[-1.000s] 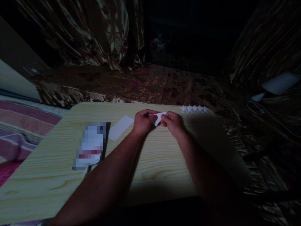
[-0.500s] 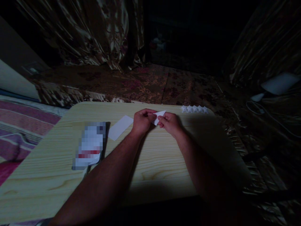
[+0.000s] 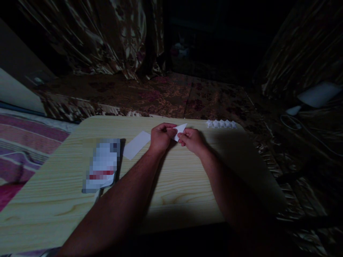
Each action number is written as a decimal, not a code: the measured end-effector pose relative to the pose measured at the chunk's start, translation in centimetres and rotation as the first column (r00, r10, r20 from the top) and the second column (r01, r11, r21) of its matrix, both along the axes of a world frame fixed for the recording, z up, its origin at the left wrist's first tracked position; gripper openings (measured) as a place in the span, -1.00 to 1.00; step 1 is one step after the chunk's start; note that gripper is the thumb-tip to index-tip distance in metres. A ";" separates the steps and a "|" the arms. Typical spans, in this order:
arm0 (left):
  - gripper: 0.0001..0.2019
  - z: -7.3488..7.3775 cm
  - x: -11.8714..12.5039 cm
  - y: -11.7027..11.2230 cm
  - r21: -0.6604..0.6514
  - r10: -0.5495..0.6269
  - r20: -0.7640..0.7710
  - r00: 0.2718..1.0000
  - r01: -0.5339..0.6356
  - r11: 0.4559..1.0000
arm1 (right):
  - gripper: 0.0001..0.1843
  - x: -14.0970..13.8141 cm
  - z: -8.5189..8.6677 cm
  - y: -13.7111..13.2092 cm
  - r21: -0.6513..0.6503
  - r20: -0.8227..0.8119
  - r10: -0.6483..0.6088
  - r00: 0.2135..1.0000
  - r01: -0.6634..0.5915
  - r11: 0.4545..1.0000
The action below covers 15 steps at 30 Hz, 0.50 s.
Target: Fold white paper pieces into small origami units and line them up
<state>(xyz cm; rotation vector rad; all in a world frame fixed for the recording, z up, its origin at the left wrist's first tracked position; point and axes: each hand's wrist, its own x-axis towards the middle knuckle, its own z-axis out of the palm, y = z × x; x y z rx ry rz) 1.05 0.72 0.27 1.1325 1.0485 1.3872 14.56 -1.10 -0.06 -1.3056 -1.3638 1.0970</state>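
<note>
Both of my hands meet over the far middle of a light wooden table (image 3: 174,185). My left hand (image 3: 160,137) and my right hand (image 3: 192,140) each pinch a small folded white paper (image 3: 180,130), whose pointed tip sticks up and to the right between them. A flat white paper slip (image 3: 136,144) lies on the table just left of my left hand. A row of several small folded white paper pieces (image 3: 221,124) sits at the table's far right edge, beyond my right hand.
A pixelated white and red packet (image 3: 103,165) lies on the table's left part. Dark patterned carpet (image 3: 166,94) and curtains lie beyond the table. A striped pink cloth (image 3: 24,142) is at the left. A white device with cables (image 3: 316,96) rests at the far right.
Both hands have shifted slightly left and away from me with the folded paper, and its tip now points up more steeply. Everything else on the table stays put.
</note>
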 end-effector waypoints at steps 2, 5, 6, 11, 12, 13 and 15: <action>-0.74 0.0 0.0 0.0 0.005 0.002 0.015 1.000 -0.002 1.000 | -0.77 -0.1 0.2 0.0 0.011 -0.006 0.016 1.000 -0.016 1.000; -0.74 0.0 0.1 0.1 0.009 0.005 0.034 0.999 -0.005 1.000 | -0.81 -0.1 0.5 -0.2 0.001 0.000 0.050 0.999 -0.050 0.999; -0.74 0.0 0.1 0.1 0.010 0.007 0.038 0.999 -0.007 1.000 | -0.82 -0.2 0.5 -0.2 -0.004 0.001 0.053 0.999 -0.053 0.999; -0.73 -0.3 0.0 0.3 0.000 0.022 0.081 0.996 -0.022 1.000 | -0.79 -0.5 0.2 -0.1 -0.021 -0.005 0.047 0.999 -0.047 0.999; -0.73 -0.4 0.0 0.4 -0.004 0.022 0.093 0.995 -0.022 1.000 | -0.79 -0.5 0.2 -0.1 -0.026 -0.007 0.045 0.999 -0.045 0.999; -0.73 -0.5 -0.1 0.4 -0.005 0.020 0.102 0.995 -0.020 1.000 | -0.79 -0.6 0.1 -0.1 -0.028 -0.011 0.043 0.999 -0.043 0.999; -0.73 -0.5 -0.1 0.5 0.001 0.015 0.114 0.993 -0.015 1.000 | -0.78 -0.6 0.1 -0.1 -0.023 -0.021 0.040 0.999 -0.040 0.999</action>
